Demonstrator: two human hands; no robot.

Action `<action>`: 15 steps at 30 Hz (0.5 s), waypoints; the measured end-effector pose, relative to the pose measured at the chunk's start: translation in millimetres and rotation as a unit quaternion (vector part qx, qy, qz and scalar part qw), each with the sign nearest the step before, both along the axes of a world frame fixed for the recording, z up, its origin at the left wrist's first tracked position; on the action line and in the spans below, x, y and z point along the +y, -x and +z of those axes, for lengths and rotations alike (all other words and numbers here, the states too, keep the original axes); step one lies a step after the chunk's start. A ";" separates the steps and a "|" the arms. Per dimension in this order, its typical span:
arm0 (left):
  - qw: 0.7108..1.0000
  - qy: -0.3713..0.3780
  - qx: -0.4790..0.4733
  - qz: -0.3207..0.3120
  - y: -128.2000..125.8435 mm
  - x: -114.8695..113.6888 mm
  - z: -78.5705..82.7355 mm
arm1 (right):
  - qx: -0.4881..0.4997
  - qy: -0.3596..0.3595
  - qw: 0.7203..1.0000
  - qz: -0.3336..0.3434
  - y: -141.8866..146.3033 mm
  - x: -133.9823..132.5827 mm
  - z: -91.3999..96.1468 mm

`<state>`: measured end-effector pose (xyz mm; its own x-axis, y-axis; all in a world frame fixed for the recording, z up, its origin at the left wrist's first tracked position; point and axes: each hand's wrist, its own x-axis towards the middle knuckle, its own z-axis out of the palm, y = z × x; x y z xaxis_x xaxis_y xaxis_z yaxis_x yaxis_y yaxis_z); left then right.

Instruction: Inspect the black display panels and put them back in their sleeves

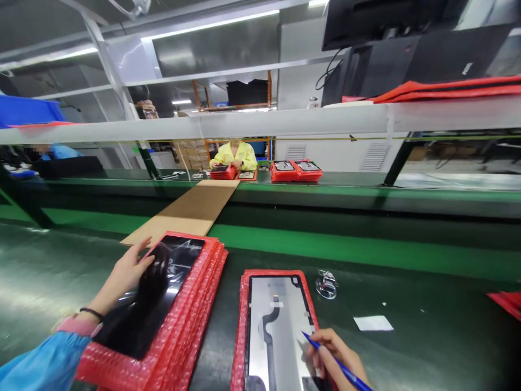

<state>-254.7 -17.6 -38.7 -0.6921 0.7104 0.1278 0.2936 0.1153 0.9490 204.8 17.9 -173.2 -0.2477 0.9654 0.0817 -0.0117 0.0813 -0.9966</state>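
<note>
My left hand (122, 274) lies with fingers stretched out on the left edge of a glossy black screen panel (163, 293). That panel tops a stack of red bubble-wrap sheets (191, 326). My right hand (336, 355) pinches a blue pen (325, 354), its tip touching a grey panel back (277, 331) that lies face down on one red bubble-wrap sheet (243, 336) in front of me.
A clear tape roll (326, 283) and a white paper slip (373, 323) lie to the right on the dark green table. A cardboard sheet (191, 212) bridges the green belt. Across it, a person in yellow (234, 155) handles red stacks (295, 170).
</note>
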 end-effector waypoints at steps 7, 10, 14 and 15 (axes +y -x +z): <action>0.947 0.062 -0.241 -0.203 -151.8 -15.1 -34.4 | -0.291 -0.088 0.953 -0.002 -3.0 -4.2 10.2; 0.909 0.111 -0.342 -0.209 -198.0 -19.8 -65.8 | -0.320 -0.092 0.943 -0.001 1.1 -7.3 12.7; 0.896 0.142 -0.384 -0.172 -212.9 -14.3 -90.8 | -0.336 -0.095 0.936 0.039 4.4 -11.1 18.9; 0.895 0.145 -0.388 -0.165 -212.0 -12.3 -92.3 | -0.336 -0.096 0.936 0.048 4.5 -11.8 20.4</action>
<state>-42.7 -29.9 -131.0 -0.2396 0.8180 -0.5229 -0.3777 0.4176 0.8264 200.3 6.1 -152.8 -0.3897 0.9198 0.0464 0.5960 0.2903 -0.7487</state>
